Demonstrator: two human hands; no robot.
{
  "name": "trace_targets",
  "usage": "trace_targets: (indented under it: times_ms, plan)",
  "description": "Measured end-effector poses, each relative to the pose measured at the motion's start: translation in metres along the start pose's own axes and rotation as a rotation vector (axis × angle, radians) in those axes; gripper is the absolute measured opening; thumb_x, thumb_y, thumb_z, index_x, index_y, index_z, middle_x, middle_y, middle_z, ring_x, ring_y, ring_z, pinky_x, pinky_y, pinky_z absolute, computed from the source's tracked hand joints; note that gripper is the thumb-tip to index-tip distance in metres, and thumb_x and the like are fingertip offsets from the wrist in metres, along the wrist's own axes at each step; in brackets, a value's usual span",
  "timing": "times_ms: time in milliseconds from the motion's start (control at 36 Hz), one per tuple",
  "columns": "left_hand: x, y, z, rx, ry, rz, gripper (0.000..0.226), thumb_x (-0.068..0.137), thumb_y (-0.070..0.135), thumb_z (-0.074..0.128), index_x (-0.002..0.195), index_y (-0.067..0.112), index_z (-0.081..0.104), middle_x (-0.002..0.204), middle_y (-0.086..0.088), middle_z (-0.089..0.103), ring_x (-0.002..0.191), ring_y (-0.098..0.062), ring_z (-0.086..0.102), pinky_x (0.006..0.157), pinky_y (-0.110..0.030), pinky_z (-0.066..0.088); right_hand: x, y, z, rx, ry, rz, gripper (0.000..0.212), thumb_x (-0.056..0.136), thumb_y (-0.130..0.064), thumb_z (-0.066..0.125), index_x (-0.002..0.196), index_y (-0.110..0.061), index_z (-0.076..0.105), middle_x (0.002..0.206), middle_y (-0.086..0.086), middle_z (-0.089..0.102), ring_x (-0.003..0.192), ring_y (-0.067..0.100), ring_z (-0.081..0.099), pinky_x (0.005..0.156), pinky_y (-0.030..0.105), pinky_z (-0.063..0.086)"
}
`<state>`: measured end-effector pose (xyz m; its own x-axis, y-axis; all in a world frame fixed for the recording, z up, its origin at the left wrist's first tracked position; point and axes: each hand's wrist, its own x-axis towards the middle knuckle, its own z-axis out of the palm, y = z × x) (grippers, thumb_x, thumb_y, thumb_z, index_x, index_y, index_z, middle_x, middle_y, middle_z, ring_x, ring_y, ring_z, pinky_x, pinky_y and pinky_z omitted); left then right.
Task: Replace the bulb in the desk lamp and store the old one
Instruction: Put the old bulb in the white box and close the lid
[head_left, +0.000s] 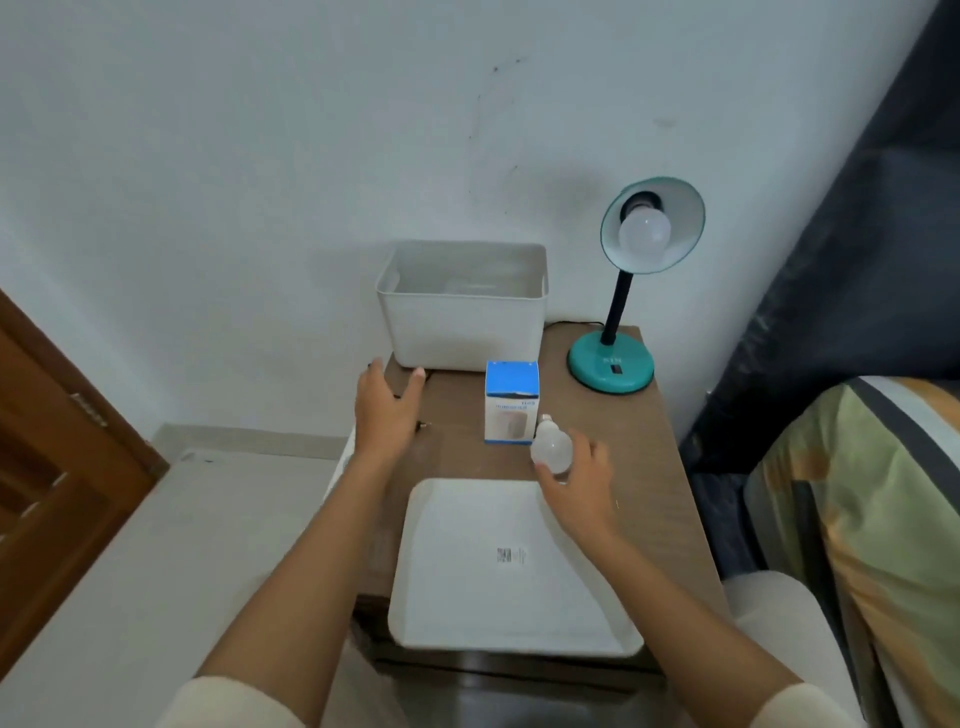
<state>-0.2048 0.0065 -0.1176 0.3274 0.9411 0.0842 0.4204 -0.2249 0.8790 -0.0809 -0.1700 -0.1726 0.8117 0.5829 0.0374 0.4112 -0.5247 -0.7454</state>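
A teal desk lamp (613, 364) stands at the back right of the wooden bedside table, its shade tilted toward me with a white bulb (644, 234) in the socket. My right hand (576, 483) holds a second white bulb (550, 447), base pointing up and away, just right of a blue and white bulb box (511, 402) standing upright mid-table. My left hand (384, 410) hovers flat with fingers apart over the table's left edge, in front of the white storage bin (462, 327). A white lid (509, 566) lies flat near me.
The lamp's black cord and plug (423, 425) lie on the table (644, 436) under my left hand. A wall is right behind the table. A bed with a patterned cover (857, 493) is on the right, a wooden door (47, 457) on the left.
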Motion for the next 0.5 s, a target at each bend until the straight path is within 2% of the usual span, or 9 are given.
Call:
trace_targets:
  times_ms: [83,167,306,361,500]
  plan:
    - [0.047,0.016,0.001,0.028,0.010,0.023,0.078,0.088,0.044,0.057,0.145,0.004,0.021,0.151,-0.013,0.025,0.139,-0.025,0.026,0.111,-0.034,0.023,0.017,0.001,0.012,-0.055,-0.018,0.021,0.049,0.082,-0.032,0.064,0.123,-0.012,0.045,0.118,0.008,0.044,0.108,0.023,0.045,0.088,0.032,0.042]
    - [0.083,0.022,0.006,0.059,-0.014,0.010,0.096,0.080,0.055,0.061,0.147,0.005,0.012,0.154,-0.013,0.019,0.142,-0.026,0.020,0.113,-0.038,0.021,0.029,0.005,0.020,-0.024,-0.004,0.047,0.049,0.082,-0.028,0.064,0.123,-0.009,0.046,0.119,0.010,0.045,0.111,0.025,0.044,0.093,0.034,0.038]
    - [0.125,0.023,0.013,0.051,-0.036,0.016,0.104,0.067,0.064,0.068,0.141,0.005,0.025,0.146,-0.015,0.031,0.133,-0.030,0.034,0.109,-0.044,0.034,0.047,0.013,0.026,0.046,0.036,0.033,0.048,0.081,-0.023,0.067,0.122,-0.009,0.048,0.114,0.007,0.046,0.102,0.020,0.048,0.085,0.026,0.038]
    - [0.134,0.021,0.017,0.034,-0.053,-0.003,0.112,0.061,0.070,0.068,0.142,0.006,0.024,0.146,-0.014,0.031,0.133,-0.030,0.035,0.108,-0.047,0.036,0.054,0.015,0.027,0.081,0.066,0.038,0.049,0.080,-0.024,0.068,0.122,-0.011,0.048,0.112,0.005,0.046,0.099,0.018,0.048,0.082,0.024,0.036]
    - [0.142,0.015,0.030,-0.011,-0.011,0.031,0.110,0.071,0.055,0.070,0.148,0.009,0.007,0.154,-0.010,0.020,0.141,-0.024,0.022,0.115,-0.039,0.025,0.063,0.012,0.024,0.193,0.154,0.064,0.053,0.080,-0.025,0.069,0.126,-0.016,0.045,0.115,0.000,0.046,0.100,0.011,0.045,0.084,0.025,0.039]
